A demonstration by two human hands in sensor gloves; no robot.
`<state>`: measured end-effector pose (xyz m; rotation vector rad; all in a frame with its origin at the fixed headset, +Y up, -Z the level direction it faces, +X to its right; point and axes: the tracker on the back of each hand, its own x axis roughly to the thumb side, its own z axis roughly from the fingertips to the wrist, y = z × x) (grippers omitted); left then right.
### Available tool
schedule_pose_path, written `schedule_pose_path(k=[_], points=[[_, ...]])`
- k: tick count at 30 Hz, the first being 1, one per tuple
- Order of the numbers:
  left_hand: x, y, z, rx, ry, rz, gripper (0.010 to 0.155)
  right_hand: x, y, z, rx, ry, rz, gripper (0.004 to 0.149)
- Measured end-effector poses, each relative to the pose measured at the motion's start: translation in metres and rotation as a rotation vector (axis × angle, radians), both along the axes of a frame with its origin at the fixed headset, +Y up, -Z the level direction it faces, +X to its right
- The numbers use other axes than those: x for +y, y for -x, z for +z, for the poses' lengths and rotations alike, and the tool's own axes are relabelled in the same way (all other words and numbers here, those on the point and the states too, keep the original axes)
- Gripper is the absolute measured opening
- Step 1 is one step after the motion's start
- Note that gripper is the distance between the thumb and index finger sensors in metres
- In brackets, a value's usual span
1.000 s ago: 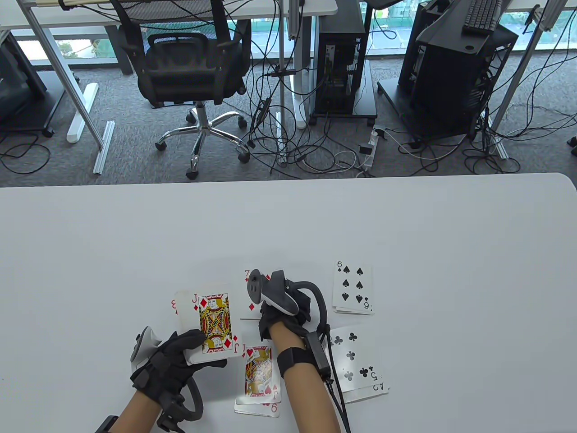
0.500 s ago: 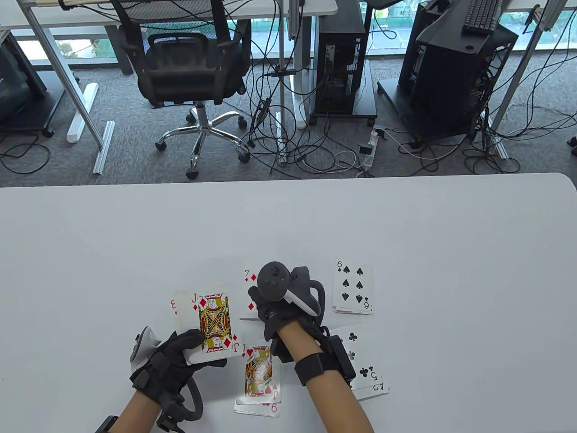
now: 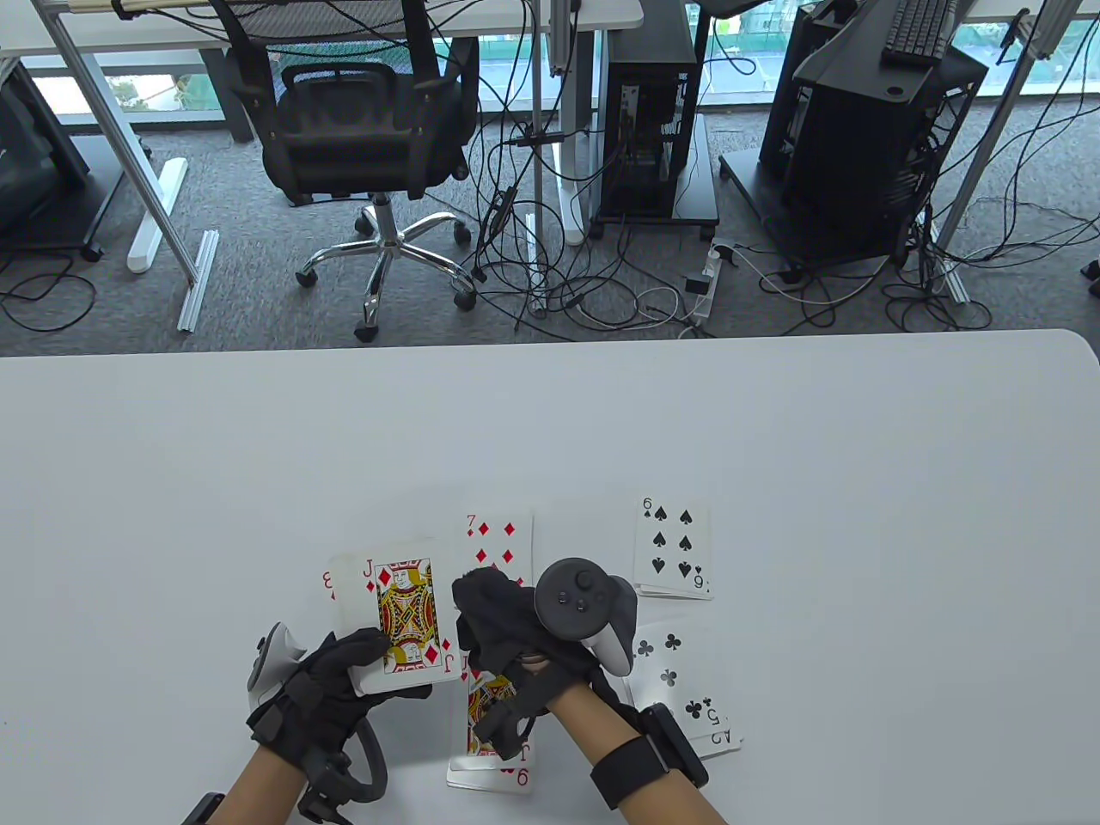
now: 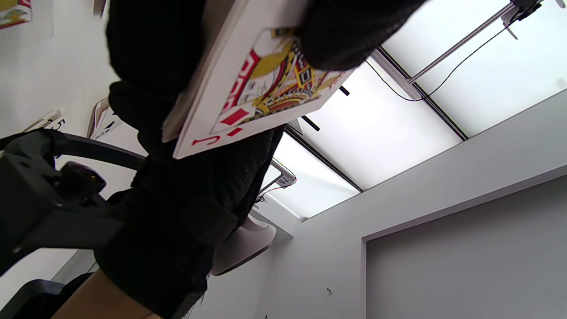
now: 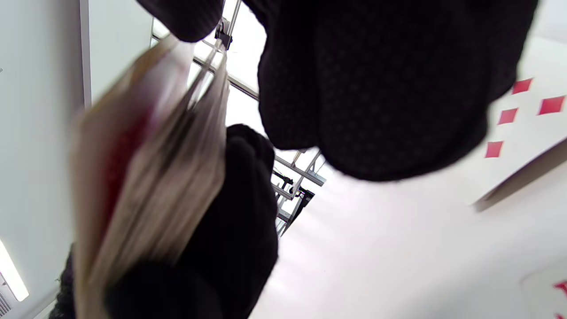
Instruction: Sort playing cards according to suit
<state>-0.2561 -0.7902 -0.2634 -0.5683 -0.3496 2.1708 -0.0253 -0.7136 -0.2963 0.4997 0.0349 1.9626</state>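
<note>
The table view is bright and evenly lit, daylight entering through the windows (image 3: 481, 51) at its top edge, and the white tabletop (image 3: 859, 481) takes only faint, soft shadows beside the cards and gloves, with straight desk legs bowing slightly toward the frame edges. In the left wrist view the ceiling light panels (image 4: 443, 79) glare almost to white while the jack of diamonds (image 4: 261, 84) stays fairly sharp. The right wrist view is the poorest: the held deck (image 5: 150, 168) is smeared by blur, the black fingers (image 5: 376, 88) are soft and close, and the white background is overexposed.
</note>
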Motion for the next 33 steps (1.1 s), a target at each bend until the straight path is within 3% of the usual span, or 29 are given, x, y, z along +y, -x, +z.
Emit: schedule_pose_path(k=[7,10,12,15,18,24,33], points=[[0.002,-0.001,0.001,-0.003,-0.005,0.002,0.060,0.008,-0.003,0.011,-0.062,-0.092,0.032,0.055],[0.001,-0.001,0.000,0.002,0.000,-0.012,0.060,0.009,-0.002,0.013,-0.034,-0.072,-0.008,0.059],[0.001,-0.001,0.001,0.000,0.003,-0.014,0.060,0.009,0.001,0.015,0.015,-0.034,0.037,0.069],[0.001,-0.002,0.001,-0.008,0.004,-0.026,0.060,0.009,0.009,0.020,0.026,-0.104,0.190,0.074],[0.002,-0.003,0.002,-0.021,-0.008,-0.024,0.060,0.009,0.017,0.024,-0.011,-0.182,0.291,0.066],[0.003,-0.001,0.001,-0.008,-0.030,-0.005,0.060,0.007,0.015,0.018,-0.043,-0.153,0.136,0.045],[0.000,-0.001,0.001,0.012,-0.001,-0.040,0.060,0.004,0.004,-0.006,-0.041,-0.066,0.171,0.042]])
